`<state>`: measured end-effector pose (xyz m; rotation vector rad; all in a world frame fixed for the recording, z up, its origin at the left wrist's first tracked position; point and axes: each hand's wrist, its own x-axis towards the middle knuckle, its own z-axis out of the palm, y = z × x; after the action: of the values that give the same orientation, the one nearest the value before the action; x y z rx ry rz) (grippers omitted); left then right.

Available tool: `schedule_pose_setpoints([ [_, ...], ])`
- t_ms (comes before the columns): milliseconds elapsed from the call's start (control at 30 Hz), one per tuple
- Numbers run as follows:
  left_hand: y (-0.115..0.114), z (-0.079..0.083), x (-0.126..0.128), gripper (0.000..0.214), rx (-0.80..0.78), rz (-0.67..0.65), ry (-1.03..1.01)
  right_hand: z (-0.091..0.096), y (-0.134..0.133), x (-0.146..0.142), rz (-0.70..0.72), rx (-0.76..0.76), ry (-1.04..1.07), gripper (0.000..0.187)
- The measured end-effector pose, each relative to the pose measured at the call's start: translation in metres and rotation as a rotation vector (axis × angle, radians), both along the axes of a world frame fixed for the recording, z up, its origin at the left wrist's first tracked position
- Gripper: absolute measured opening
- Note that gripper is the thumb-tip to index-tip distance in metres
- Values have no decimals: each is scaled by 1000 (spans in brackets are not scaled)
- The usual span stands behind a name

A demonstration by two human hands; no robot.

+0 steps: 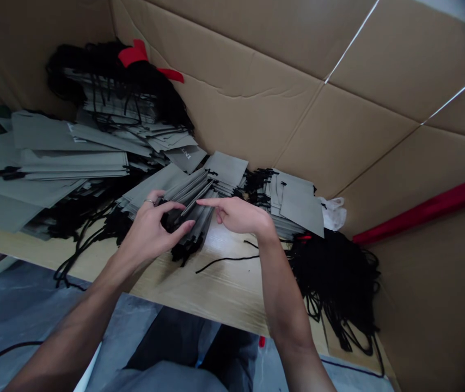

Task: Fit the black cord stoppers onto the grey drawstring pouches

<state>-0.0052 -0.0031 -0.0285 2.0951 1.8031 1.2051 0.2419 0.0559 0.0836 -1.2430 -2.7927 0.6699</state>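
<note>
My left hand (151, 228), a ring on one finger, wraps its fingers round the near end of a fanned stack of flat grey paper bags (187, 196) with black cord handles. My right hand (238, 215) rests against the stack's right side, index finger stretched out to the left over the bags and the other fingers curled. The stack lies on a light wooden table (224, 288). A loose black cord (224, 260) lies on the wood just below my right hand.
More grey bags are piled at the left (53, 158), at the back (114, 103) and to the right (298, 204). A tangle of black cords (338, 277) hangs off the table's right end. Cardboard walls (298, 109) enclose the table. A red bar (428, 209) runs along the right wall.
</note>
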Motion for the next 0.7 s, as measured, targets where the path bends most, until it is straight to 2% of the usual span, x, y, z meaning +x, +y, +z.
schedule_pose_setpoints([
  [100,3,-3,-2,47,9,20,-7,0,0,-1,9,2,-11,85],
  [333,4,-3,-2,46,20,32,-26,-5,7,-3,67,2,-78,67],
  [500,1,-2,0,47,9,7,-29,-13,8,-6,103,3,-74,70],
  [633,-3,0,0,65,-19,-29,-10,-11,6,-6,108,0,-62,76],
  [700,-3,1,0,57,-24,-35,-8,-9,6,-5,108,-4,-57,80],
])
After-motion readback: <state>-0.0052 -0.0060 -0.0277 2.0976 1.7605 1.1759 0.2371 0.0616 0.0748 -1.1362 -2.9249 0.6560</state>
